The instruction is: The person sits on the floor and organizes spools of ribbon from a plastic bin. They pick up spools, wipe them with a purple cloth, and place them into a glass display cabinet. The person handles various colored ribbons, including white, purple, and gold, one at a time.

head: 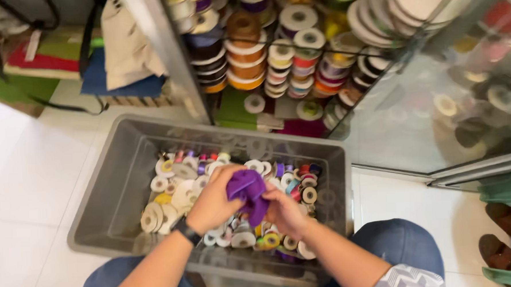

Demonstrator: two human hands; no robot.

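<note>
A bunched length of purple ribbon [248,194] is held betw. both hands, right over the middle of the grey plastic bin [115,184], which is set on the white tiled floor [22,188] in front of the knees. The left hand [213,205] is closed round the ribbon's left & upper part, fingers curled over the top; a black wristband [187,231] is worn on that wrist. The right hand [285,212] is pinched shut on the lower right end, thumb side up. No gap is seen betw. hands & ribbon: both are touching it, so neither is nearer, though more of the bundle is covered by the left. The bundle's long axis is run approx. from upper left to lower right, i.e. slanting down toward the right hand. Below the hands, loose ribbon spools [172,201] in mixed colours are heaped in the bin's far & middle part; the near left floor of the bin is bare. Beyond the bin, more spools are stacked on a cabinet shelf [275,62], w/ a glass door [438,112] swung open at right. Sandals [504,239] are seen at far right on the floor.
</note>
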